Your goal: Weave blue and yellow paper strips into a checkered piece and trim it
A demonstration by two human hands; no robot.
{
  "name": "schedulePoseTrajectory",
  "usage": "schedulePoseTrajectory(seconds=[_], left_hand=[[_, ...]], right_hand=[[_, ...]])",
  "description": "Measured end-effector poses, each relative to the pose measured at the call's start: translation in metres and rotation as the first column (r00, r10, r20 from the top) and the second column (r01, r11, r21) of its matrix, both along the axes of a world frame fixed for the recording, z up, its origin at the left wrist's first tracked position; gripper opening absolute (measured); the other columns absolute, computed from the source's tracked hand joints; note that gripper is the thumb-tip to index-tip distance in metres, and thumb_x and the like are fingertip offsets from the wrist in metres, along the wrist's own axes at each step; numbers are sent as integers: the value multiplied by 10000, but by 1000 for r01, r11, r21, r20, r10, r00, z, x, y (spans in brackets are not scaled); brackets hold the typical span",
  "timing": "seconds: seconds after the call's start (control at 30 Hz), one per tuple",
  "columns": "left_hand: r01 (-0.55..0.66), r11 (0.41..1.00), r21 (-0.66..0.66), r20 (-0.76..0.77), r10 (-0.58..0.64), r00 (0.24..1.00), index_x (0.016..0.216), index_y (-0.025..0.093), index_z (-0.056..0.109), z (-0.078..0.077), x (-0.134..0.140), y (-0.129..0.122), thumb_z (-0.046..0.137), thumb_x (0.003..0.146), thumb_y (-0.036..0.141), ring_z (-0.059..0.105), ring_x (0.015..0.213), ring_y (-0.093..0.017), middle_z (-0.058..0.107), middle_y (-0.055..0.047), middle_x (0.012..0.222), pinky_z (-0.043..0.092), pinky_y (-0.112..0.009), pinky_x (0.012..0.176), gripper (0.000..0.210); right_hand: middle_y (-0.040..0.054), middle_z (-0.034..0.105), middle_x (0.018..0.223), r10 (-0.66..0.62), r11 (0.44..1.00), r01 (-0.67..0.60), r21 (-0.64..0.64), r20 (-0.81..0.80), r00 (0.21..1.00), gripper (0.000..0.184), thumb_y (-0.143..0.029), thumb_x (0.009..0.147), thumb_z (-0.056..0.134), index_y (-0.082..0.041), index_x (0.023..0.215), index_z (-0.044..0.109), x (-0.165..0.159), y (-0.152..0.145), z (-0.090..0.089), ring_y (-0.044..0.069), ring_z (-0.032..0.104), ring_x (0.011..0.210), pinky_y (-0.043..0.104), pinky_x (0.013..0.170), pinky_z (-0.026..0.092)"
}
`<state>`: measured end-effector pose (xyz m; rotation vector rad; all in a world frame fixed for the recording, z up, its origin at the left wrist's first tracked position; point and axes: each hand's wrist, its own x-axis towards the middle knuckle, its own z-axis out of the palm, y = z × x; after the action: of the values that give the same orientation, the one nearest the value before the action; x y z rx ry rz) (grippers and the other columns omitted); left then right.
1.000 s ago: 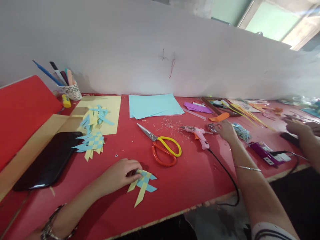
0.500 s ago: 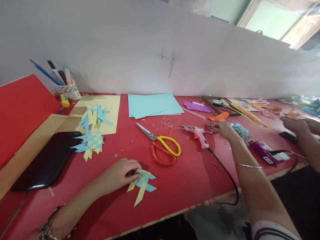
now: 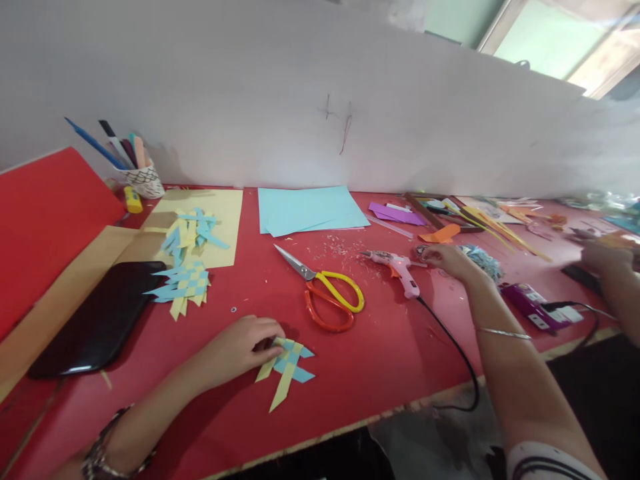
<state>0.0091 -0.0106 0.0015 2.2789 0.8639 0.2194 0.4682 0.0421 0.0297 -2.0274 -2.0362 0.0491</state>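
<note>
My left hand is closed on the edge of a small woven paper fish made of pale yellow and light blue strips, lying near the table's front edge. Reaching far to the right, my right hand has its fingers pressed together at a small greyish, shiny item I cannot make out, just past the glue gun. That pink glue gun lies on its side, its black cord trailing off the front edge. Between my hands rest scissors with one yellow and one red handle loop, blades apart.
Woven paper fish lie at left by a black phone-like slab and a yellow sheet. Light blue paper lies at the back. A purple power strip sits at right, near another person's hand.
My hands stay almost in place, the right one still at the small item. The view has shifted slightly. The other person's hands at the far right have moved.
</note>
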Motion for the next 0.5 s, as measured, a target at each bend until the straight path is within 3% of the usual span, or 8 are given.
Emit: schedulePoseTrajectory(seconds=[0.2,0.5], left_hand=[[7,1000,4,3,-7,1000,744,177,570,-1,1,1,410,844,371,506,662,-146,554,-8,690,342,-232,612,271],[3,1000,6,-1,-3,1000,742,179,573,2,2,0,417,836,354,513,669,-146,565,-9,698,343,-231,615,253]], right_hand=[[19,665,634,-50,998,50,33,-4,999,154,-105,631,497,-193,607,621,-6,2,-3,161,602,617,256,598,450],[10,592,514,-185,977,181,111,32,982,150,-103,605,499,-192,507,568,-4,4,-11,148,546,525,251,534,401]])
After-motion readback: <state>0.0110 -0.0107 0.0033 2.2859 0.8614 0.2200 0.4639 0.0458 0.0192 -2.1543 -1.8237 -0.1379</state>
